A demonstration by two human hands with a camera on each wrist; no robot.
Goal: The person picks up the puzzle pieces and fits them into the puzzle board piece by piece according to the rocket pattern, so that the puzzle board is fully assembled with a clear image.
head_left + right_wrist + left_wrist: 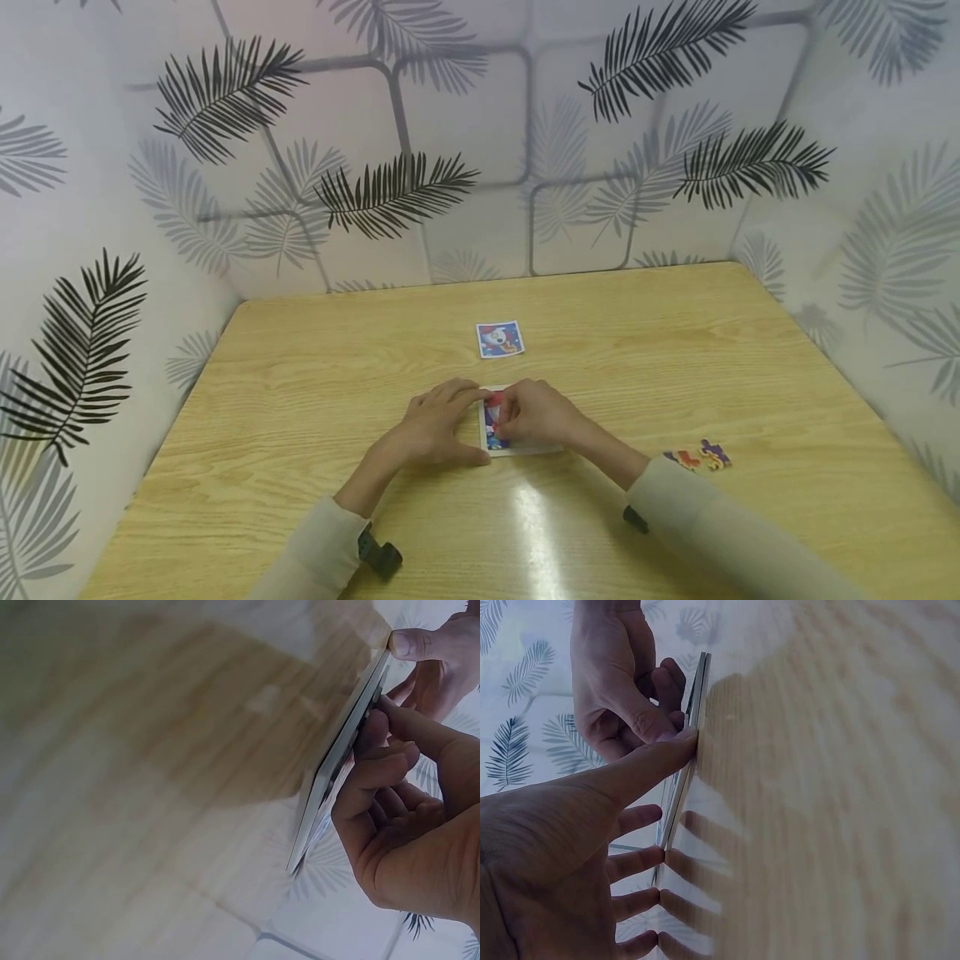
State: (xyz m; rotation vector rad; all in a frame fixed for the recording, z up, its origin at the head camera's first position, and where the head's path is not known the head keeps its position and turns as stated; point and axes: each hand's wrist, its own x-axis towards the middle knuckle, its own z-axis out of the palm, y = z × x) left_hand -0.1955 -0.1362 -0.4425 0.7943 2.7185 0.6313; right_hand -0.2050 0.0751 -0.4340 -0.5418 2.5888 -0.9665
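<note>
A jigsaw puzzle in a thin pale-edged tray (532,451) lies on the table, its red and blue picture (493,417) partly under my right hand (538,413). That hand has curled fingers, and thumb and index pinch what looks like a puzzle piece, mostly hidden, low against the tray surface. My left hand (442,423) rests at the tray's left side with fingers spread. Its thumb touches the near left corner, and the index finger reaches the far edge. In the left wrist view, the left thumb (664,754) presses the tray's rim (684,776).
Loose jigsaw pieces (715,455) lie to the right, beyond the right forearm. A square picture card (500,340) with a white cartoon character lies behind the tray. The wooden table (337,350) meets leaf-patterned walls (465,225) at the back and sides.
</note>
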